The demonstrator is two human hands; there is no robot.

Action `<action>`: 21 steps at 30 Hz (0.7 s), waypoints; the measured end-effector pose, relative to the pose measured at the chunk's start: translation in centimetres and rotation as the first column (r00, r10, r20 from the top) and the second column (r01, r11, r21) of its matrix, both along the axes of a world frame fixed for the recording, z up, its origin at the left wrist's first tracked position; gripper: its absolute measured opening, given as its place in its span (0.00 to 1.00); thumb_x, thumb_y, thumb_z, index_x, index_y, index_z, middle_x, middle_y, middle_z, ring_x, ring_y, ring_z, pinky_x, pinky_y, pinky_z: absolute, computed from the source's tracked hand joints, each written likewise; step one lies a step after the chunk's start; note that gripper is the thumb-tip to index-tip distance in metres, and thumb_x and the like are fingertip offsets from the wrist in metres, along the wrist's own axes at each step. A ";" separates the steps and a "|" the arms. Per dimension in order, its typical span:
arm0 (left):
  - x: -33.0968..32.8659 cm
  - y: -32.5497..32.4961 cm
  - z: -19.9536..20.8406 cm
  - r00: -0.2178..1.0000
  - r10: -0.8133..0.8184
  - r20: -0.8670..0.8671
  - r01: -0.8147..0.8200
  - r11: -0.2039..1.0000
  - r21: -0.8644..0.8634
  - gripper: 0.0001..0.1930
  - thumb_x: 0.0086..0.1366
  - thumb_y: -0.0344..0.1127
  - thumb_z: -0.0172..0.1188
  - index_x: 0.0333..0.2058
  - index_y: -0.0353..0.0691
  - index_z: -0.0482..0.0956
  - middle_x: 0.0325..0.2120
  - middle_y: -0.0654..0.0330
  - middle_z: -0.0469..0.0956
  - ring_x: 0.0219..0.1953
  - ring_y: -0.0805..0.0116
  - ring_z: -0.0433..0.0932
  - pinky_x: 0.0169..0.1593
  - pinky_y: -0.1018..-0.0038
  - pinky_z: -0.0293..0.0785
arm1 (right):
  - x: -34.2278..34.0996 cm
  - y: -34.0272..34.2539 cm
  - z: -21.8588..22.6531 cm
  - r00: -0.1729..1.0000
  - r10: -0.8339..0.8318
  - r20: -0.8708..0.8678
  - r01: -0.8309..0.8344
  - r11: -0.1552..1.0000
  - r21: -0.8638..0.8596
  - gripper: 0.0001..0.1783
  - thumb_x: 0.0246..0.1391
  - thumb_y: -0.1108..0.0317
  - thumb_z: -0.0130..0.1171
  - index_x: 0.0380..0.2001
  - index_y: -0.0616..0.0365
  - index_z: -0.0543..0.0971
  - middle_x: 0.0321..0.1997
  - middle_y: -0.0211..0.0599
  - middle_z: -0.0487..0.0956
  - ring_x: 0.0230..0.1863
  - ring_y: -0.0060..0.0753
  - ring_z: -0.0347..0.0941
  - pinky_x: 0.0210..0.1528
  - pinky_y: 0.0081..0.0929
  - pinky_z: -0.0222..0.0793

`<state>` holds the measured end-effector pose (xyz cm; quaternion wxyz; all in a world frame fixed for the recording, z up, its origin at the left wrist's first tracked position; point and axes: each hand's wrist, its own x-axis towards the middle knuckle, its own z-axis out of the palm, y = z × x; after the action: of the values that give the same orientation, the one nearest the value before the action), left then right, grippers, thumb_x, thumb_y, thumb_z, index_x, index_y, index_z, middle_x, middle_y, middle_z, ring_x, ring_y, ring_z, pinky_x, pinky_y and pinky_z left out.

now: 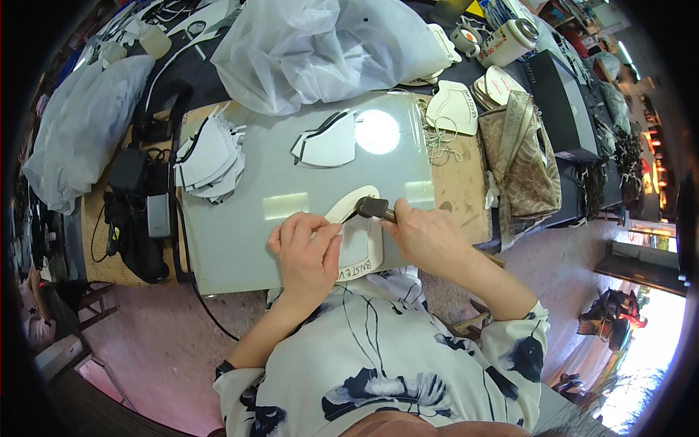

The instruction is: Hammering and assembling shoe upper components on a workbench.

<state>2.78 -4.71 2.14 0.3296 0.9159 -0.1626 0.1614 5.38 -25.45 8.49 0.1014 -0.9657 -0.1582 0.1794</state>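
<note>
The left hand (306, 255) bunches its fingers over the 9 o'clock edge of a cream-rimmed piece (376, 247), hiding whatever they may pinch; at 3 o'clock the right hand (429, 237) grips a black-headed hammer (374, 207) over its 12 o'clock end, contact unclear. Beneath is a grey board (240, 251); a plastic bag (328, 54) is cut off at 12 o'clock, and glare washes out the doorway (648, 349) at 4.

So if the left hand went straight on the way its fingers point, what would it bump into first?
Most likely the upper curve of the cream template, just ahead of the left hand. Depth is hard to judge, so its fingertips may be touching it.
</note>
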 end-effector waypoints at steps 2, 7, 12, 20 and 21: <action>-0.3 0.2 -0.4 1.000 -0.013 0.024 0.014 0.999 -0.030 0.11 0.52 0.27 0.61 0.37 0.43 0.81 0.35 0.65 0.75 0.42 0.65 0.74 0.52 0.63 0.58 | 0.0 0.0 -0.1 1.000 0.002 0.002 -0.002 1.000 -0.020 0.19 0.64 0.56 0.53 0.29 0.62 0.68 0.17 0.46 0.76 0.19 0.53 0.76 0.21 0.44 0.70; -0.6 0.2 -1.3 0.979 -0.088 0.185 0.052 0.981 0.188 0.09 0.53 0.27 0.64 0.35 0.40 0.82 0.35 0.65 0.76 0.43 0.65 0.74 0.50 0.63 0.59 | 0.0 -0.5 -0.7 0.998 0.030 0.058 -0.032 0.999 0.033 0.19 0.64 0.56 0.53 0.29 0.62 0.68 0.16 0.45 0.76 0.18 0.52 0.75 0.19 0.43 0.69; -0.6 0.0 -1.3 0.976 -0.093 0.197 0.057 0.981 0.184 0.10 0.54 0.28 0.63 0.37 0.38 0.82 0.35 0.64 0.75 0.42 0.65 0.75 0.50 0.64 0.60 | -0.5 0.6 0.1 0.994 0.067 0.086 -0.074 0.994 0.078 0.19 0.64 0.55 0.53 0.29 0.62 0.68 0.16 0.44 0.76 0.17 0.50 0.75 0.18 0.42 0.68; -0.8 -0.1 -1.4 0.967 -0.092 0.236 0.049 0.982 0.182 0.11 0.54 0.28 0.62 0.37 0.37 0.81 0.35 0.64 0.75 0.43 0.66 0.75 0.52 0.65 0.59 | -0.4 1.1 0.9 0.990 0.047 0.135 -0.066 0.988 0.141 0.20 0.65 0.54 0.53 0.30 0.62 0.70 0.16 0.44 0.77 0.17 0.48 0.76 0.18 0.40 0.68; -0.7 -0.2 -1.4 0.974 -0.083 0.209 0.048 0.984 0.169 0.09 0.54 0.28 0.62 0.36 0.38 0.81 0.35 0.64 0.75 0.43 0.66 0.75 0.52 0.64 0.59 | -0.3 1.0 0.5 0.995 0.074 0.064 -0.079 0.994 0.072 0.20 0.64 0.54 0.53 0.31 0.63 0.70 0.17 0.45 0.77 0.18 0.48 0.76 0.19 0.40 0.68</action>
<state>2.08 -4.88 0.75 0.2393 0.9110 -0.2401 0.2347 5.12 -24.42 8.95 0.1253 -0.9595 -0.2047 0.1474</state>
